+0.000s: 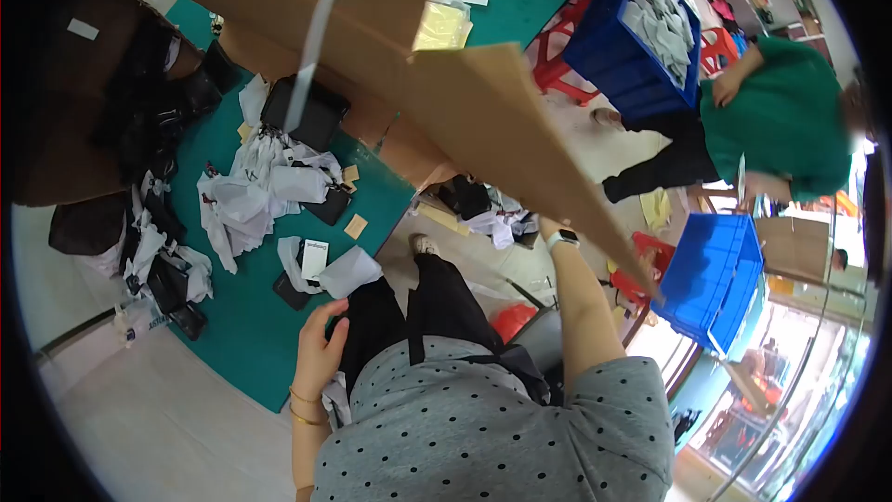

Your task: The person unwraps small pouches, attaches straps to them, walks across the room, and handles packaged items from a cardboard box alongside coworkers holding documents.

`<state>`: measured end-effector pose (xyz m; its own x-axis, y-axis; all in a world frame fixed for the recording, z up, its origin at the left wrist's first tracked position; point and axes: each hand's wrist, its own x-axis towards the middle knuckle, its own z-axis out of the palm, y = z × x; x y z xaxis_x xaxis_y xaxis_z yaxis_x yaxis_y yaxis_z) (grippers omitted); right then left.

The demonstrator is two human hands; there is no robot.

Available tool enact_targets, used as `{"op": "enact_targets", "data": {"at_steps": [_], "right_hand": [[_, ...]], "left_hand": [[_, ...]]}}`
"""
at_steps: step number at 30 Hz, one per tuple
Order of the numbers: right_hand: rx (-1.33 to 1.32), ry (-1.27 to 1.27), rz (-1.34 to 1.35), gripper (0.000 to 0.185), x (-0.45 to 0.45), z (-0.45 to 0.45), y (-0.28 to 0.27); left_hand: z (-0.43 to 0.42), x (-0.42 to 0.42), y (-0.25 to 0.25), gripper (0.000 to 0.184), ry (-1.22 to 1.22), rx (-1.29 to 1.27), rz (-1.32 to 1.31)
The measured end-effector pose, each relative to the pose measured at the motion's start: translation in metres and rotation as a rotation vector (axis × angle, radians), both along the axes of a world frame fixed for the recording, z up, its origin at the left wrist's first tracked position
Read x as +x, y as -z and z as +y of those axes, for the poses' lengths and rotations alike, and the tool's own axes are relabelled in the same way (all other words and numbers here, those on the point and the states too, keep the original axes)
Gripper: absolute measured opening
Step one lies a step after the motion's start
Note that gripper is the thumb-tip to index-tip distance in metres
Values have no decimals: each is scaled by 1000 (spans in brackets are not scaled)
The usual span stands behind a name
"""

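Note:
My left hand [322, 342], with bracelets at the wrist, is beside the edge of the green table [251, 339]. Its fingers are apart and nothing shows between them. Just beyond it are a crumpled white wrapping [350, 271], a white card [315, 260] and a dark flat item [291, 291]. My right hand [552, 226] reaches forward by a large cardboard box [502, 121]; a watch is on that wrist, and the box flap hides most of the fingers. Under the flap, black items and white wrapping [499, 226] lie near this hand.
White wrappings [246, 209] and a black case [305, 113] lie on the table. Black items fill another box [65, 84] at the left. A person in green [785, 121] stands at the right between a full blue crate [595, 51] and another blue crate [701, 270].

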<state>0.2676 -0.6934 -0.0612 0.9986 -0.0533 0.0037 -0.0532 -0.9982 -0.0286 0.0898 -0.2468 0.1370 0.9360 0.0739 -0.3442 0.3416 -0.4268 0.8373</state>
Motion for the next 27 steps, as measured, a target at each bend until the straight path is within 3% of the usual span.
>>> {"op": "enact_targets", "data": {"at_steps": [1,2,6,7,10,13,16,22,24,25,26,27], "right_hand": [[28,-101,30,22,14,0,34],[-109,-183,201,22,28,-2,63],[200,75,299,23,44,38,88],[296,137,391,33,45,42,84],[337,171,472,62,46,38,103],[343,114,548,63,45,15,123],[211,100,800,68,50,2,121],[356,185,626,73,43,-19,139],[357,200,504,76,34,-39,183],[307,273,546,77,32,-40,181],[461,363,586,77,30,-44,169],[382,340,506,82,26,-45,168]], "left_hand": [[-13,-1,0,26,-15,10,3],[-25,-1,-3,25,-17,20,6],[-58,-1,-8,25,-79,22,96],[-64,-1,-12,25,-81,47,139],[-76,-2,-18,24,-95,72,100],[-86,3,-28,22,-123,109,50],[-93,13,-34,21,-145,121,26],[-98,10,-34,23,-147,98,83],[-96,10,-27,23,-121,51,159],[-95,3,-22,23,-94,85,133],[-95,-6,-15,23,-67,118,103],[-93,-15,-8,23,-41,149,65]]}}
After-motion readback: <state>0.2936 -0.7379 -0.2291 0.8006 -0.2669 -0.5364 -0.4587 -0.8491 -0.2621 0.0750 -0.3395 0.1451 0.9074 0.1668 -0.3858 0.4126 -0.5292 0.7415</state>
